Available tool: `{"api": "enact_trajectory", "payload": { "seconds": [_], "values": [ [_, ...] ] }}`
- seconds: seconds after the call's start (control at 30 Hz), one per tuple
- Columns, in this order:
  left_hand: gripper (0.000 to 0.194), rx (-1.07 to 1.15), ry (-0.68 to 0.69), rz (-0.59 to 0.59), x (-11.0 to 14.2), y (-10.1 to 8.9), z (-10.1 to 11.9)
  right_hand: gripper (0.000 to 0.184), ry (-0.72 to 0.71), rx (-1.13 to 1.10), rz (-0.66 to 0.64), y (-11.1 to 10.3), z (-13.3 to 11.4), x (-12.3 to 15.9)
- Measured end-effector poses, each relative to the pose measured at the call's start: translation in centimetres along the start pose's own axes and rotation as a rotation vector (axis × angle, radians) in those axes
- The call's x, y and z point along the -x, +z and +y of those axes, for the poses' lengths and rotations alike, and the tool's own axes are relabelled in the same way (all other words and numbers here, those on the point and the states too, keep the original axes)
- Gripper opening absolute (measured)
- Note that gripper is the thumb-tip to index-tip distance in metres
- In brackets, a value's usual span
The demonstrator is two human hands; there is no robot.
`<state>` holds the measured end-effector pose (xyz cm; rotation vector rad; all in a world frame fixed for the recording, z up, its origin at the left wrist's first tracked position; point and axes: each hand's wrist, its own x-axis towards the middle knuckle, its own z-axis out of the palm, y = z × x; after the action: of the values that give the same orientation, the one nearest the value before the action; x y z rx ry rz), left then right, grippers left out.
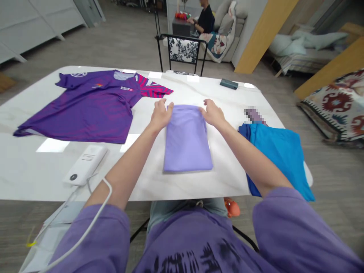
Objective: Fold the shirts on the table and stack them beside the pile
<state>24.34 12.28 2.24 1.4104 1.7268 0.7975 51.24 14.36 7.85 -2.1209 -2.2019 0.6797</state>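
Half-open, the left hand (161, 113) and right hand (213, 113) are touching a folded lavender cloth (187, 142) near the white table's (227, 182) front edge.

Looks like smooth, matt cloth in the lilac garment (187, 142), smooth and glossy on the white tabletop (227, 172), plastic on the white device (90, 157).

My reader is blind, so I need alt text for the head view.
The left hand and right hand touch the far corners of a folded lavender garment on a white table. A purple jersey with a red-patterned sleeve lies spread at left; blue clothing lies at right.
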Motion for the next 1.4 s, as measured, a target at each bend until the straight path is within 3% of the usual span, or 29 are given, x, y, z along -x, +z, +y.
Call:
{"api": "enact_trajectory", "payload": {
  "seconds": [0.07, 0.13, 0.27, 0.37, 0.43, 0.5, 0.6, 0.73, 0.83, 0.9, 1.07, 1.17, 1.3, 1.4],
  "values": [
    [0.06, -0.166, 0.069, -0.07, 1.2, 2.1, -2.1, 0.069, -0.001, 0.086, -0.066, 3.4, 0.3, 0.2],
    [0.066, -0.29, 0.164, -0.217, 3.2, 3.6, -3.7, 0.073, -0.026, 0.129, -0.154, 6.1, 0.6, 1.6],
    [0.07, -0.41, 0.192, -0.404, 5.3, 4.7, -5.1, 0.073, -0.025, 0.156, -0.208, 8.7, 1.3, 3.4],
    [0.073, -0.435, 0.171, -0.302, 4.1, 4.5, -5.1, 0.08, 0.058, 0.146, -0.123, 8.3, 2.1, 2.7],
    [0.077, -0.433, 0.03, -0.128, 2.4, 4.0, -5.3, 0.082, 0.17, 0.162, -0.074, 7.3, 2.7, 1.7],
    [0.078, -0.428, -0.171, -0.031, 0.6, 3.6, -5.7, 0.078, 0.254, 0.181, -0.109, 6.2, 3.2, 0.7],
    [0.067, -0.439, -0.283, -0.132, -1.5, 3.5, -6.0, 0.062, 0.249, 0.158, -0.253, 5.4, 3.2, -0.1],
    [0.037, -0.33, -0.175, -0.257, -1.3, 4.0, -4.3, 0.041, 0.139, -0.013, -0.313, 5.1, 2.6, 0.5],
    [0.034, -0.105, -0.054, -0.188, 0.3, 3.3, -1.4, 0.038, 0.076, -0.223, -0.214, 3.3, 2.5, 2.2],
    [0.041, 0.028, 0.036, -0.111, 1.7, 2.1, 1.4, 0.034, 0.026, -0.358, -0.115, 0.9, 2.6, 4.0],
    [0.07, 0.323, 0.33, 0.086, 6.1, -2.3, 11.4, 0.039, -0.112, -0.568, 0.195, -8.1, 3.6, 10.6],
    [0.075, 0.35, 0.524, 0.127, 9.4, -3.8, 18.4, 0.048, -0.165, -0.587, 0.326, -14.2, 4.9, 15.8],
    [0.068, 0.33, 0.746, 0.086, 12.9, -3.2, 27.1, 0.055, -0.194, -0.423, 0.492, -22.3, 7.6, 22.7],
    [0.06, 0.374, 0.858, 0.04, 13.8, -0.5, 32.5, 0.057, -0.179, -0.276, 0.594, -27.6, 10.8, 26.6]
  ]
}}
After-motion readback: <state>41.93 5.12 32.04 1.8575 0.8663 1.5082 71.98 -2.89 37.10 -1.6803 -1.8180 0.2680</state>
